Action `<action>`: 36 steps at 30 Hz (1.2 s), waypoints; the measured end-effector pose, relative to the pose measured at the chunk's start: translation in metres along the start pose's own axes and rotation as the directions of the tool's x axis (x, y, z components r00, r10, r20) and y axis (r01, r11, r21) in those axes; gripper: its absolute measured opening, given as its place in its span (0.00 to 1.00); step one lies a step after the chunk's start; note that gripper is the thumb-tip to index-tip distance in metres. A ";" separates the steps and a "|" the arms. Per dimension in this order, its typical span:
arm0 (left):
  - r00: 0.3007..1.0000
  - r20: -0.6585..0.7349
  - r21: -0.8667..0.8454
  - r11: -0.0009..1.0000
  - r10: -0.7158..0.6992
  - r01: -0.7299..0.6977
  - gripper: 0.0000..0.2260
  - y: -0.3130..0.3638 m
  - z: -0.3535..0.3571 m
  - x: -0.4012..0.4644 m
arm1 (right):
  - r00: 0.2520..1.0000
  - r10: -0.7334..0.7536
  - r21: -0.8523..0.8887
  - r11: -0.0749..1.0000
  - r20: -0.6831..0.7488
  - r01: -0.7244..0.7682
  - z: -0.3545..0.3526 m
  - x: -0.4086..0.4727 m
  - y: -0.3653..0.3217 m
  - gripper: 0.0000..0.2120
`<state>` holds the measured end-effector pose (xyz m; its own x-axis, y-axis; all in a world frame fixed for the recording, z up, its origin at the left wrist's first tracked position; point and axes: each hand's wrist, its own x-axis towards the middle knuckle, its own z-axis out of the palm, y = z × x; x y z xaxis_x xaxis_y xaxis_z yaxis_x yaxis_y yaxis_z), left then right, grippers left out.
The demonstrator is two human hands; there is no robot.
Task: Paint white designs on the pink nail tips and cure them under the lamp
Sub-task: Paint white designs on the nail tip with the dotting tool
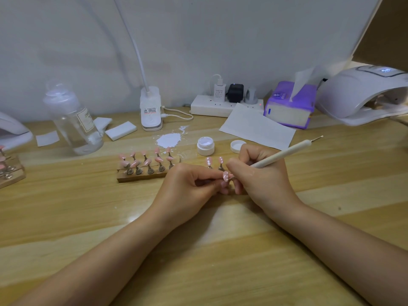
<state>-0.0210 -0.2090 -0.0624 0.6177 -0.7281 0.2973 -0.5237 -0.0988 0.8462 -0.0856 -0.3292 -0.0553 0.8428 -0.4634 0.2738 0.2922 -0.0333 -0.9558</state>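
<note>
My left hand [189, 186] pinches a small stand bearing a pink nail tip [225, 176] with white dots on it. My right hand [258, 173] grips a white dotting pen [284, 153], its tip touching that nail. Two more dotted pink tips [214, 161] stand just behind on their own stands. A wooden holder [143, 174] to the left carries several plain pink tips. An open jar of white gel [205, 145] and its lid [237, 145] sit behind my hands. The white curing lamp [362, 93] stands at the far right.
A clear pump bottle [72, 120], white pads [121, 130], a desk lamp base [151, 111], a power strip [220, 106], a purple tissue pack [289, 107], a white paper sheet [256, 127] and a white spill [169, 139] line the back. Another nail holder [10, 171] sits at the left edge.
</note>
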 end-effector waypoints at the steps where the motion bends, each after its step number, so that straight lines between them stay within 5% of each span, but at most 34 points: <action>1: 1.000 0.000 0.001 1.000 0.001 -0.001 0.09 0.000 0.000 0.000 | 1.000 0.000 -0.002 1.000 -0.001 0.000 0.000 0.000 0.000 0.19; 10: 0.995 -0.029 -0.186 0.979 -0.094 0.087 0.06 -0.001 0.002 0.001 | 0.989 -0.067 0.013 0.998 -0.129 0.069 -0.004 0.004 0.001 0.21; 14: 0.992 -0.020 -0.215 0.969 -0.126 0.119 0.05 -0.002 0.001 0.001 | 0.982 0.035 0.146 0.989 -0.185 -0.008 -0.005 0.007 0.001 0.25; 23: 0.996 0.016 -0.250 0.964 -0.091 0.093 0.07 -0.001 0.002 0.002 | 0.992 -0.060 0.035 0.997 -0.114 0.064 -0.009 0.005 0.003 0.13; 36: 0.991 0.126 -0.038 0.998 0.048 -0.043 0.10 -0.004 0.000 0.002 | 0.999 -0.050 0.040 0.998 -0.019 0.051 -0.005 0.001 0.003 0.19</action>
<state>-0.0174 -0.2106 -0.0655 0.5127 -0.8119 0.2792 -0.5276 -0.0414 0.8485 -0.0861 -0.3345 -0.0589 0.8183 -0.4780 0.3192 0.3525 -0.0213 -0.9356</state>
